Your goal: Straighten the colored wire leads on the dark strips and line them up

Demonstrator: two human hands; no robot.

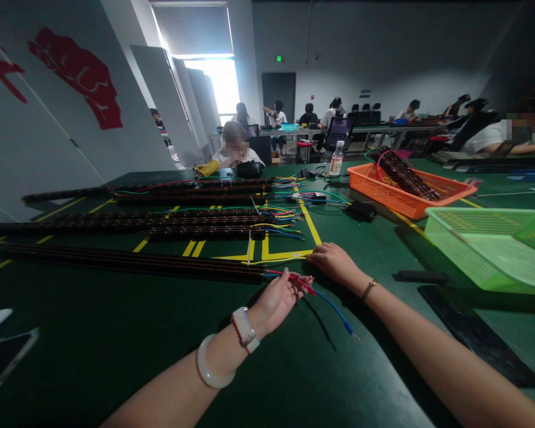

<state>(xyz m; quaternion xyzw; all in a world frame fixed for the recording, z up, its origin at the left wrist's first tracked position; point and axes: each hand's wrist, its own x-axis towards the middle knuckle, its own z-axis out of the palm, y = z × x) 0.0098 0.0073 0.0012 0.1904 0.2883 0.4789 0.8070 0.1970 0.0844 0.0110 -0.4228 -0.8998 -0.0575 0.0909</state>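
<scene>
A long dark bundled strip lies across the table in front of me, and coloured wires come out of its right end. My left hand is turned palm up beside that end, its fingers loosely curled around a red wire. A blue wire passes by the same fingers and hangs beyond them, ending in a ring-like metal terminal. My right hand, palm down near the table, pinches the end of a yellow wire. Its fingertips partly hide that wire's end.
More dark strips with loose wire ends lie behind. An orange basket holding another strip and a green basket stand at right. A black flat piece lies near my right forearm. A bottle and a person are across the table.
</scene>
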